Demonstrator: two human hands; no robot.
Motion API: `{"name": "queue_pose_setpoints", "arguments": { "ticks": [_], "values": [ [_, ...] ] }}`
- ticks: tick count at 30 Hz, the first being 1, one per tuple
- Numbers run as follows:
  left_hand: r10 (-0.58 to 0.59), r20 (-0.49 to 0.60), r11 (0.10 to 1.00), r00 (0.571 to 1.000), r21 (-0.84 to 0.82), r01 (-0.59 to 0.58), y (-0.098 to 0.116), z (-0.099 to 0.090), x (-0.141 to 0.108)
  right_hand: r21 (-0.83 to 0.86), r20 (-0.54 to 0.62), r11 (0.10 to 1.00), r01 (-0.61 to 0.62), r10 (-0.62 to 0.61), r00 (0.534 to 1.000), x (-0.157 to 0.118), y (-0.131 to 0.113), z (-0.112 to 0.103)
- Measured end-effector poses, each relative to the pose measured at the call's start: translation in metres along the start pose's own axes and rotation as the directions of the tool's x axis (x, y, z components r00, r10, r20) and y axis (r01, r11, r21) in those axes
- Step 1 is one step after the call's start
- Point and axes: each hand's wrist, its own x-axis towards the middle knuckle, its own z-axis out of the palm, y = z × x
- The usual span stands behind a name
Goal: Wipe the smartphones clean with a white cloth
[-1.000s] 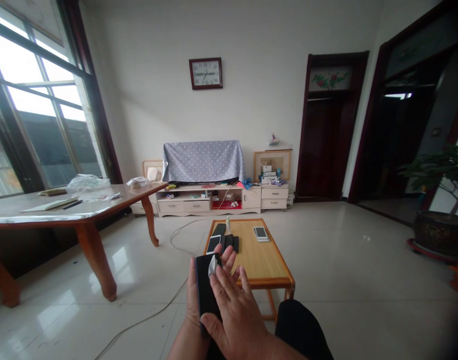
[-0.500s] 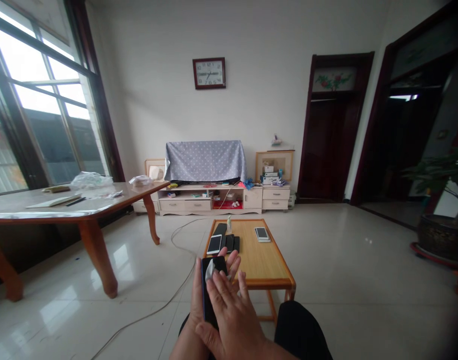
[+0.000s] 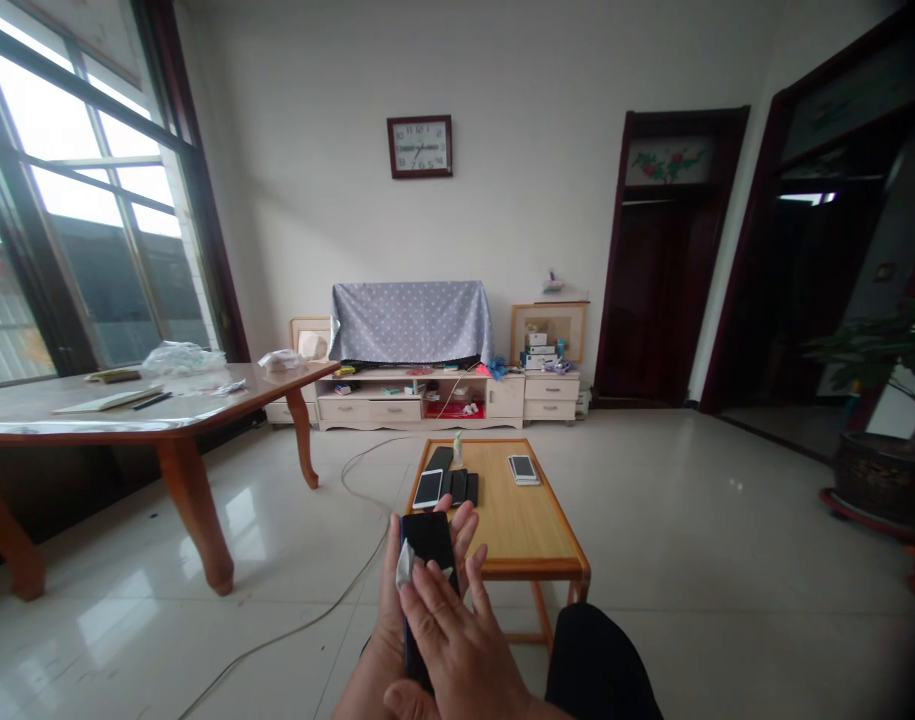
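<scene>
Left hand (image 3: 401, 610), left fingers (image 3: 464, 530) grasping a black smartphone (image 3: 427, 538) upright, right hand (image 3: 457, 640), right fingers (image 3: 434, 600) pressing a white cloth (image 3: 404, 566) against it, low wooden table (image 3: 524, 530) beyond, white phone (image 3: 428, 489) on it

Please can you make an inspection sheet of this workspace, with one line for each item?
Surface: low wooden table, bare wood near the hands.
Job's things: black phone held in left hand; white tissue between phone and right hand.
Clutter: white phone, dark phones, stacked phones, small bottle on the low table.
Fingers: left fingers behind the phone's edge; right fingers spread across its face.
Cables: pale cable lying on the floor.
Surroundings: large table with plastic bag; covered cabinet; potted plant.
Other people: nothing seen.
</scene>
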Motion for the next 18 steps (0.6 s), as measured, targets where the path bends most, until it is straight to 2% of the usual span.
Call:
{"name": "queue_pose_setpoints", "arguments": {
  "ticks": [3, 6, 9, 11, 13, 15, 18],
  "values": [
    [0.008, 0.032, 1.000, 0.999, 0.002, -0.008, -0.004, 0.000, 0.003, -0.018, 0.035, 0.995, -0.096, 0.097, 0.995, 0.010, 0.008, -0.006],
    [-0.035, 0.055, 0.999, 0.998, 0.029, 0.034, -0.011, 0.002, 0.005, -0.045, 0.011, 0.983, -0.176, 0.176, 0.984, 0.019, 0.016, -0.010],
    [-0.058, 0.027, 0.998, 0.998, 0.032, 0.057, -0.005, 0.001, 0.003, -0.052, -0.018, 0.995, -0.086, 0.085, 0.996, 0.006, 0.010, -0.001],
    [-0.032, 0.001, 0.999, 0.999, 0.033, 0.032, 0.003, -0.001, 0.001, -0.059, -0.073, 0.998, 0.021, -0.025, 0.997, -0.007, 0.002, 0.007],
    [-0.011, -0.018, 0.999, 1.000, 0.033, 0.012, 0.007, 0.000, 0.000, -0.057, -0.101, 0.996, 0.073, -0.078, 0.992, -0.012, -0.002, 0.010],
    [-0.002, -0.025, 1.000, 1.000, 0.028, 0.003, 0.004, 0.003, 0.001, -0.036, -0.040, 0.999, 0.026, -0.028, 0.999, -0.006, 0.000, 0.003],
    [-0.009, -0.007, 0.999, 1.000, 0.034, 0.009, -0.006, 0.009, 0.006, -0.018, 0.039, 0.991, -0.135, 0.135, 0.990, 0.013, 0.010, -0.012]
  ]
}}
